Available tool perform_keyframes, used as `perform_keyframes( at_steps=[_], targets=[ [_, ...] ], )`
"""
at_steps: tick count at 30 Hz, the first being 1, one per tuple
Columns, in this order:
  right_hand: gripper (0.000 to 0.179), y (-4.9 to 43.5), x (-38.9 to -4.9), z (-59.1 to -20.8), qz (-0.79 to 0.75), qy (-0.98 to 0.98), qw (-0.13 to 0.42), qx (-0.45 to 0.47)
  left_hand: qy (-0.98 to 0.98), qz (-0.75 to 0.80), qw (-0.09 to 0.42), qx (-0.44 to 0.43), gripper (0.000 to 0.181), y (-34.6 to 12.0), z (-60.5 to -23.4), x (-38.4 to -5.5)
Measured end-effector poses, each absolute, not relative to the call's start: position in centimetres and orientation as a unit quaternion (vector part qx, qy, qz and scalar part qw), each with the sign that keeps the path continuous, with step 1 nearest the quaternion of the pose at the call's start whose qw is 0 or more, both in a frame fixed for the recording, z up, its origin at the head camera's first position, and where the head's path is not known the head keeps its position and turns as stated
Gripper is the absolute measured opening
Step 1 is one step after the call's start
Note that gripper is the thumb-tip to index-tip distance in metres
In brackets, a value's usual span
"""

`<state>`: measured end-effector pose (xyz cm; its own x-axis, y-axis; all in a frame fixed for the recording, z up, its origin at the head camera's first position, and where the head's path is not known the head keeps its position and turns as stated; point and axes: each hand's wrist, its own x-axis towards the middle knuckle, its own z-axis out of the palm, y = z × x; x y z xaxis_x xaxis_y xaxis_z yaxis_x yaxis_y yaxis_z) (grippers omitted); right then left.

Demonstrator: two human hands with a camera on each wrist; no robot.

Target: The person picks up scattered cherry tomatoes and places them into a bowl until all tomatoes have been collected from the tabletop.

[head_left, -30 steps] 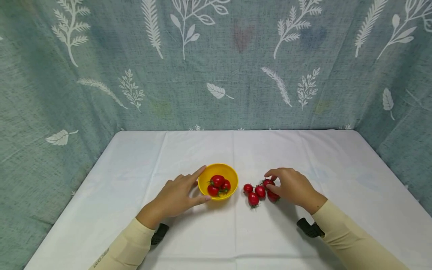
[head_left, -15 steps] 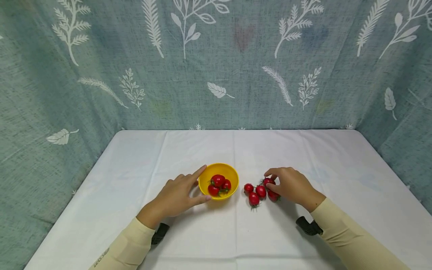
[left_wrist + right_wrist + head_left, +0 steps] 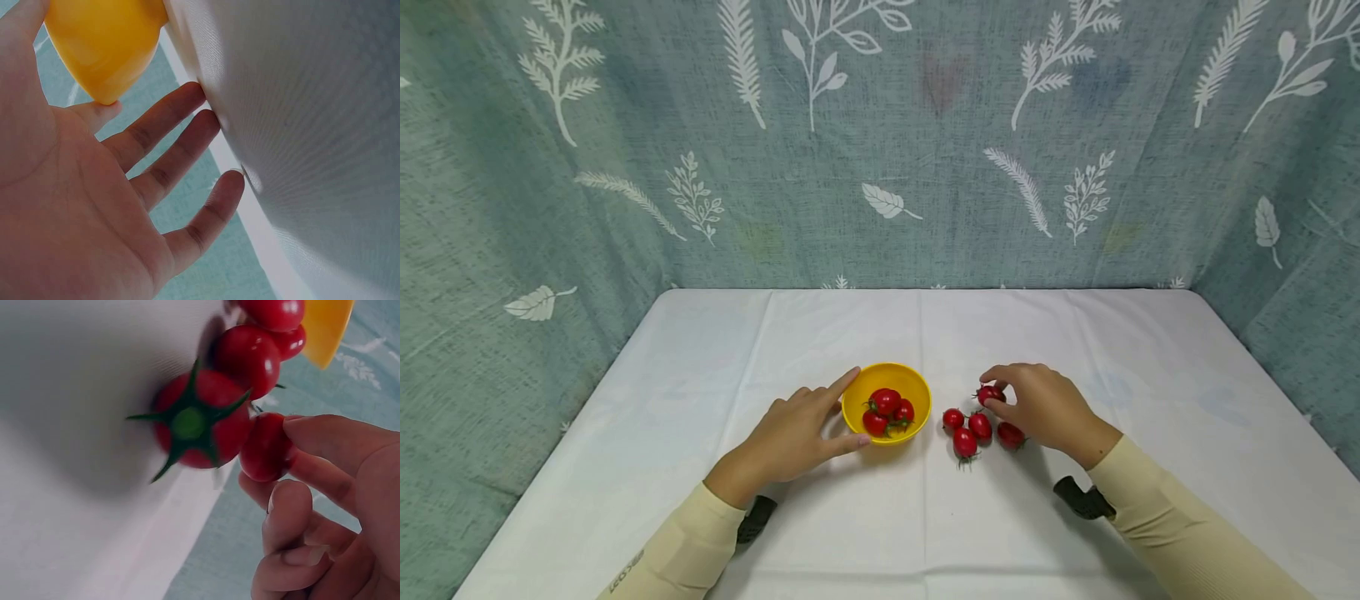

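A yellow bowl (image 3: 850, 417) with red cherry tomatoes (image 3: 886, 402) inside stands near the table's middle. My left hand (image 3: 790, 437) rests at its left side, index finger and thumb extended along the rim. In the left wrist view the other fingers (image 3: 181, 150) are spread, tips at the cloth, holding nothing. My right hand (image 3: 1048, 408) pinches a cherry tomato (image 3: 269, 447) between thumb and fingers, beyond the loose ones. Several cherry tomatoes (image 3: 965, 443) lie between bowl and right hand; one with a green star-shaped calyx (image 3: 190, 422) shows close up in the right wrist view.
A white cloth (image 3: 820, 525) with fold lines covers the table. Blue-green curtains (image 3: 925, 167) with white leaf prints hang behind it and along both sides. Black wrist devices (image 3: 1084, 498) sit under both forearms.
My right hand has moved slightly away from me and left, taking the pinched cherry tomato off another tomato that now lies apart. The left hand and bowl hold still.
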<state>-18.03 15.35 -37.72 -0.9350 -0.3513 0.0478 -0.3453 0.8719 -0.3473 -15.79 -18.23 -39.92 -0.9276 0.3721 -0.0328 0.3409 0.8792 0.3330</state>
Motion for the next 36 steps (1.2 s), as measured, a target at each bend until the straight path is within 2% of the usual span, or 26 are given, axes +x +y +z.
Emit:
perform_keyframes(
  at_steps=[7,18,29,36],
  targets=[
    [0.032,14.1,-17.6,-36.8,-0.178,0.96,-0.031,-0.214,0.969,0.161,0.049,0.181,0.093,-18.1,-39.8,-15.7],
    [0.03,11.5,-17.0,-35.6,-0.177,0.951,-0.058,-0.247,0.969,0.163,0.048,0.178,0.094,-18.1,-39.9,-15.7],
    [0.023,9.3,-16.6,-35.6,-0.197,0.937,-0.06,-0.284,0.969,0.168,0.054,0.173,0.093,-18.0,-39.9,-15.7],
    [0.025,8.0,-16.4,-35.7,-0.199,0.936,-0.046,-0.288,0.968,0.168,0.057,0.175,0.092,-18.1,-39.7,-15.6]
  ],
)
